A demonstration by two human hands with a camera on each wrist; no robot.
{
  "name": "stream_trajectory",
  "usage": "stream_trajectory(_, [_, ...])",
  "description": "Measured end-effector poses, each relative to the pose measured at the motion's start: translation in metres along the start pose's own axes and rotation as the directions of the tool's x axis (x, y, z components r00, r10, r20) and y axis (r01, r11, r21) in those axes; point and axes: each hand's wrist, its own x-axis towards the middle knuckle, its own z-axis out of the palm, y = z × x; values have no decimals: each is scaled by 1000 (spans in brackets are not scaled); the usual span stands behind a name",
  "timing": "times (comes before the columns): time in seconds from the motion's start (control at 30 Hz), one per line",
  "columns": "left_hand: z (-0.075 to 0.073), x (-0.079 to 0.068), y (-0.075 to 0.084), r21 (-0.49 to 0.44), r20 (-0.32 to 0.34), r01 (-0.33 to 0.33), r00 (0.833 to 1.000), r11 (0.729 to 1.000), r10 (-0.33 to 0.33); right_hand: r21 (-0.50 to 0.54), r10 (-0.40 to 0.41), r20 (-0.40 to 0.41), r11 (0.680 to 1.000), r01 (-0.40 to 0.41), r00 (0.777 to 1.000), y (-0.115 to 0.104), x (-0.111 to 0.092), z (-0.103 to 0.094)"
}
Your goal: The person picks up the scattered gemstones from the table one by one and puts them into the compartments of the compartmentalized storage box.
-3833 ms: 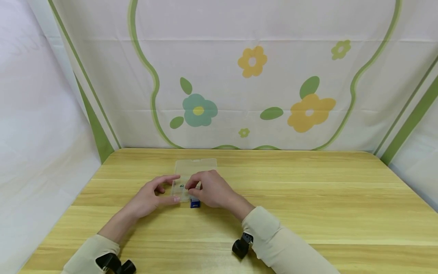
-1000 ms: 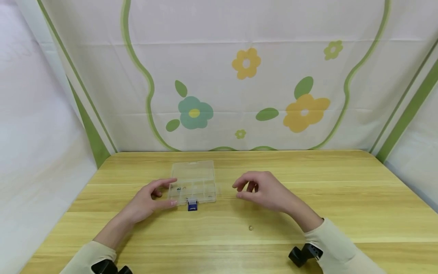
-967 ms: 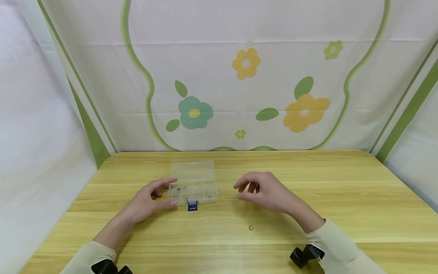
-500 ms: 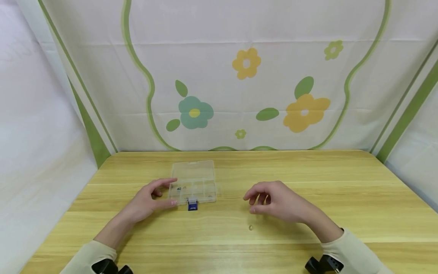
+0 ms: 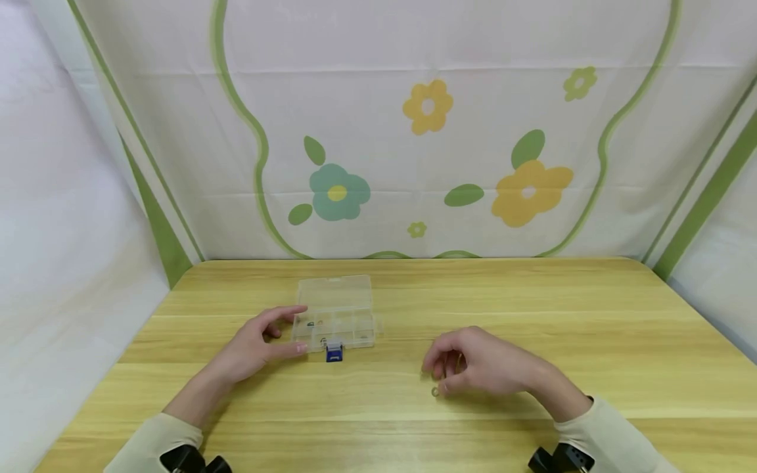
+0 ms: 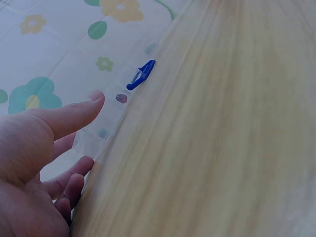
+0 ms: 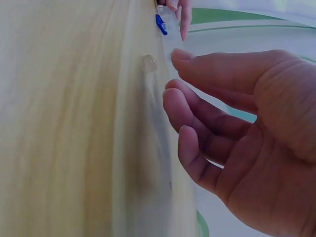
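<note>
A clear plastic compartment box (image 5: 353, 320) lies on the table with its lid (image 5: 335, 289) folded back and its blue latch (image 5: 334, 353) at the front. A few small dark bits show in its left compartments, too small to name. My left hand (image 5: 254, 345) is at the box's left end, thumb at the front corner and index finger at the side. To the right, a small, shiny, round translucent bead or ring (image 5: 435, 391) lies on the table. My right hand (image 5: 487, 364) is beside it with fingers loosely bent; in the right wrist view the bead (image 7: 150, 63) sits apart from the fingertips.
The wooden table (image 5: 568, 328) reaches back to a white cloth wall (image 5: 367, 125) printed with flowers. Cloth also hangs at the left and right. Black wrist cameras (image 5: 558, 458) are strapped over both sleeves.
My right hand has left the box, swung right, then come down and nearer to the small round bead. My left hand stays at the box's left end.
</note>
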Motion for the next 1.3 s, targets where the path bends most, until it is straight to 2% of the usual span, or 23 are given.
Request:
stream_trajectory(0.43, [0,0,0,-4,-6,0,1000,1000,0,-10,36,49,999,-36,998,2,2,6])
stream_trajectory(1.3, [1,0,1,-16,-6,15,1000,1000,-15,-83,-22,69,996,28,997,2,4,11])
